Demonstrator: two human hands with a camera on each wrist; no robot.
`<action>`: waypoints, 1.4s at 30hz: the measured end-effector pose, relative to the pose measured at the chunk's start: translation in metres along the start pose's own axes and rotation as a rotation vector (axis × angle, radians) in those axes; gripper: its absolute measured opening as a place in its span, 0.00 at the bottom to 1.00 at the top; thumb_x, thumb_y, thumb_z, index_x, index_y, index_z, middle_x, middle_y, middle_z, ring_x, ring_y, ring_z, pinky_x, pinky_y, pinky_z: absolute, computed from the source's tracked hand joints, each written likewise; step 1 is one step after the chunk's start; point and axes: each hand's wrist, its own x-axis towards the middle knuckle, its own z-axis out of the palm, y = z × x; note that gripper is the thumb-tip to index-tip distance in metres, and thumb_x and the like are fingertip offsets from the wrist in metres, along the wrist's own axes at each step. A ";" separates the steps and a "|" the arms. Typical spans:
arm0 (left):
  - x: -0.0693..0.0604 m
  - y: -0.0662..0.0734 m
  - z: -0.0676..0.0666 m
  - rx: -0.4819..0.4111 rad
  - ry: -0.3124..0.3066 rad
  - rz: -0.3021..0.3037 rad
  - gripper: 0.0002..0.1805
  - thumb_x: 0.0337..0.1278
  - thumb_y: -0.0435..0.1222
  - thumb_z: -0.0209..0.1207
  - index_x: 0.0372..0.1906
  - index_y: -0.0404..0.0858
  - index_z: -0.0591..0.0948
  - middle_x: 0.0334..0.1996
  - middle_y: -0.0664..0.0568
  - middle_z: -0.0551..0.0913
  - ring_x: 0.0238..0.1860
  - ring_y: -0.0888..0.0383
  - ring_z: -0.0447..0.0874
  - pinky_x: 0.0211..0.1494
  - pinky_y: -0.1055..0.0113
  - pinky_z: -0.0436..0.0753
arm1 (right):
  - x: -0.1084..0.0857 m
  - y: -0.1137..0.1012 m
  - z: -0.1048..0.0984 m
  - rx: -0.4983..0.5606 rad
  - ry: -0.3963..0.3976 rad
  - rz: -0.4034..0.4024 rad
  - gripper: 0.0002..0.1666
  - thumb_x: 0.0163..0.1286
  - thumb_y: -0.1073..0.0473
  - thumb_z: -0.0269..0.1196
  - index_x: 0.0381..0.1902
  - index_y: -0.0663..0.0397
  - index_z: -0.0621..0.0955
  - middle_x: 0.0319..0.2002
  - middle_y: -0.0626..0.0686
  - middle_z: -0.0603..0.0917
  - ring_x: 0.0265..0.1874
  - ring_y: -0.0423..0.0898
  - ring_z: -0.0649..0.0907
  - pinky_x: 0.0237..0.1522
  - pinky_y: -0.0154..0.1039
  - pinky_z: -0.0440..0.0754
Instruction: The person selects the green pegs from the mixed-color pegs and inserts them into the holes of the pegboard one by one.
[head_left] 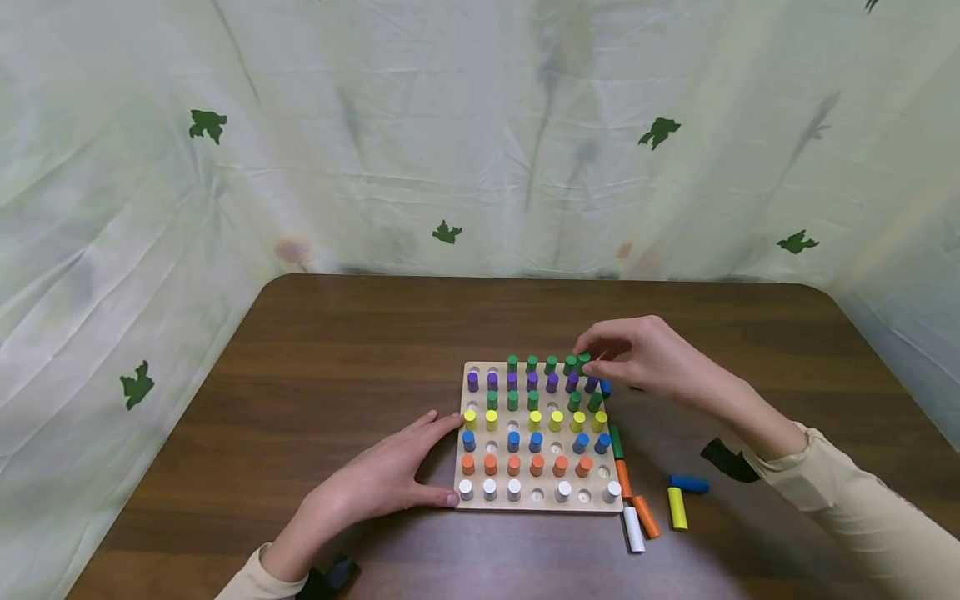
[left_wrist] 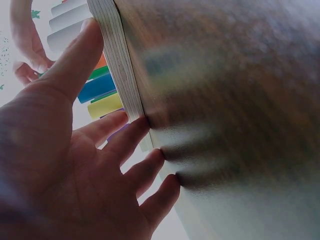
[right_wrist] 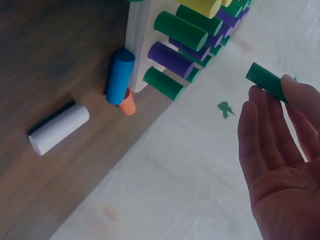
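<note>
Green peg is pinched by the right hand, while the left hand, fingers spread, touches the pegboard.

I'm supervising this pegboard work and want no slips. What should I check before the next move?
1. Green peg gripped: ok, pinched by the right hand.
2. Board steadied: ok, the left hand touches its left edge.
3. Front row full: not ok, two empty holes show among the white pegs.
4. Held peg lined up with a hole: cannot tell, the views don't settle it.
5. Loose pegs all put in: not ok, the yellow peg, among others, lies on the table.
</note>
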 end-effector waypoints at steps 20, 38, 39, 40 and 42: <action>0.000 -0.001 0.000 0.008 0.001 0.009 0.51 0.46 0.57 0.71 0.75 0.48 0.63 0.74 0.45 0.61 0.75 0.47 0.52 0.68 0.43 0.64 | 0.042 0.001 0.006 0.116 -0.059 0.023 0.11 0.64 0.62 0.70 0.45 0.46 0.85 0.38 0.45 0.87 0.35 0.40 0.84 0.39 0.40 0.83; 0.002 -0.001 0.001 0.023 0.003 0.016 0.50 0.47 0.58 0.71 0.75 0.48 0.63 0.73 0.45 0.61 0.75 0.46 0.53 0.68 0.43 0.64 | 0.081 0.000 0.021 0.173 -0.160 -0.032 0.09 0.64 0.65 0.69 0.41 0.47 0.86 0.38 0.48 0.87 0.35 0.43 0.85 0.38 0.41 0.83; 0.002 -0.001 0.001 0.023 0.001 0.017 0.50 0.47 0.58 0.71 0.75 0.47 0.63 0.73 0.45 0.61 0.75 0.46 0.52 0.68 0.43 0.64 | 0.083 0.000 0.022 0.165 -0.161 -0.039 0.09 0.64 0.65 0.69 0.41 0.47 0.86 0.38 0.48 0.87 0.34 0.43 0.85 0.38 0.40 0.83; 0.002 -0.001 0.001 0.022 0.001 0.016 0.50 0.47 0.58 0.71 0.75 0.47 0.63 0.73 0.45 0.61 0.75 0.46 0.52 0.68 0.43 0.64 | 0.085 0.000 0.023 0.162 -0.165 -0.041 0.09 0.64 0.65 0.68 0.41 0.47 0.86 0.38 0.48 0.87 0.35 0.43 0.85 0.39 0.40 0.83; 0.002 -0.001 0.000 0.021 0.002 0.016 0.50 0.47 0.58 0.71 0.75 0.47 0.63 0.73 0.46 0.61 0.75 0.46 0.52 0.68 0.43 0.64 | 0.088 -0.001 0.025 0.166 -0.180 -0.040 0.08 0.64 0.64 0.69 0.41 0.48 0.86 0.37 0.48 0.88 0.36 0.42 0.86 0.40 0.40 0.84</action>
